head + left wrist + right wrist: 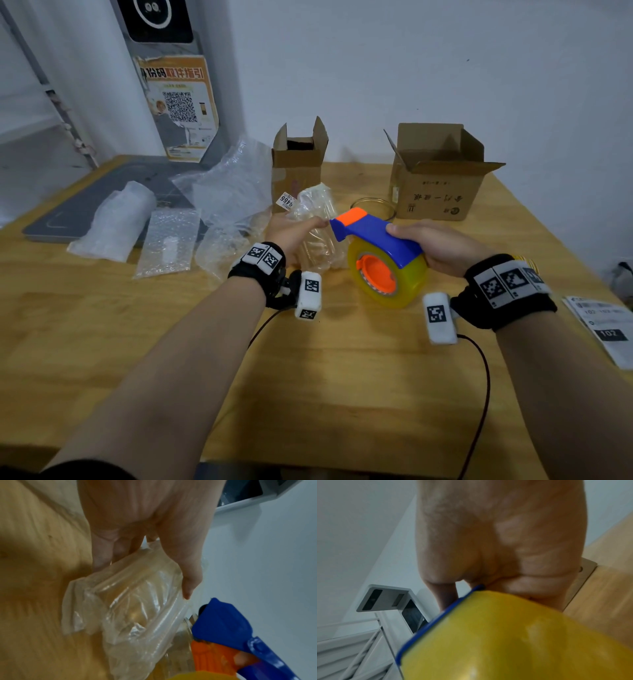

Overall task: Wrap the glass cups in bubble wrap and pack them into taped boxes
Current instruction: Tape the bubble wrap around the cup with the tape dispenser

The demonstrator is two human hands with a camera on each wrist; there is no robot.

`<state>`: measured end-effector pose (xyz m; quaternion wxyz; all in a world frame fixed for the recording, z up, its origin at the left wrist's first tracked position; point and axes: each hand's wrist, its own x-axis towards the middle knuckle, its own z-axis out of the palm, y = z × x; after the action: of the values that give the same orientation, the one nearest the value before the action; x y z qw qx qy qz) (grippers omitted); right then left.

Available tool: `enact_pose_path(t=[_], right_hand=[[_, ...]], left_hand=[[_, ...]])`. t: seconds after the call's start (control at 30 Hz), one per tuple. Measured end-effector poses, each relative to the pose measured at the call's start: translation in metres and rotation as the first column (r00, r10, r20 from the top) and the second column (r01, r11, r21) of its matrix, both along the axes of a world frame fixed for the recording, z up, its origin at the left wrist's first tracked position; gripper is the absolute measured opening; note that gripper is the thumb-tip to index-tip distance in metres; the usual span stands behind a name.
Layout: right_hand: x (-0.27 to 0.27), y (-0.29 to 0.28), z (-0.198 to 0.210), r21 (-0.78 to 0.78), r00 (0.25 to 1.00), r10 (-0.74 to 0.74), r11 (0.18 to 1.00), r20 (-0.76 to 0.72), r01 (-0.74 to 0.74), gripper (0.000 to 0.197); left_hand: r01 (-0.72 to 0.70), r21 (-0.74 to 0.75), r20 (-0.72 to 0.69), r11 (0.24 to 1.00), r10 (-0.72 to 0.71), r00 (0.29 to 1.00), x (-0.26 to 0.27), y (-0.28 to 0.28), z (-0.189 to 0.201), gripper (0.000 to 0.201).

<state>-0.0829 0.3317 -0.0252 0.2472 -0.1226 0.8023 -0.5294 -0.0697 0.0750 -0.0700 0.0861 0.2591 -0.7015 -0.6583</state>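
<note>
My left hand (294,229) grips a glass cup wrapped in clear air-column wrap (317,226), held upright just above the wooden table (308,377); in the left wrist view my fingers (190,582) curl round the wrapped cup (130,608). My right hand (431,245) grips the blue handle of a tape dispenser (376,236) carrying a yellow tape roll (387,270). The dispenser's orange nose touches the wrap's right side. The yellow tape roll (513,635) fills the right wrist view. A bare glass cup (376,207) stands behind the dispenser.
Two open cardboard boxes stand at the back: a narrow box (298,161) and a wider box (438,178). Loose bubble wrap pieces (171,236) and a wrapped bundle (116,219) lie on the left. A paper label (606,325) lies at the right edge. A grey mat (102,198) lies far left.
</note>
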Motion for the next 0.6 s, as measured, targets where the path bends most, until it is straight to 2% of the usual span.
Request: enact_pose_path(t=[0.07,0.2,0.33,0.47,0.6], right_hand=[[0.000,-0.002,0.004,0.012,1.000,0.009,1.000,-0.016,-0.009,0.045],[0.002,-0.002,0.007,0.040,0.998,0.058,0.998,-0.029,-0.056,0.049],[0.007,-0.005,0.000,-0.014,0.999,0.042,0.999,-0.025,-0.042,0.043],[0.012,-0.003,-0.001,-0.033,0.999,0.041,0.999,-0.034,-0.042,0.038],[0.015,0.002,0.004,0.008,0.998,0.048,0.999,-0.032,-0.048,0.034]], left_hand=[[-0.003,0.024,-0.009,1.000,0.003,1.000,0.002,-0.002,-0.001,0.036],[0.017,0.154,0.016,0.988,-0.019,1.000,0.010,-0.005,0.003,0.051],[0.014,0.224,0.057,0.974,-0.027,0.998,0.014,-0.009,0.006,0.047],[-0.075,0.360,0.081,0.930,0.049,0.996,0.015,-0.021,-0.002,0.060],[-0.103,0.371,0.069,0.923,0.083,0.994,0.016,-0.039,-0.002,0.065]])
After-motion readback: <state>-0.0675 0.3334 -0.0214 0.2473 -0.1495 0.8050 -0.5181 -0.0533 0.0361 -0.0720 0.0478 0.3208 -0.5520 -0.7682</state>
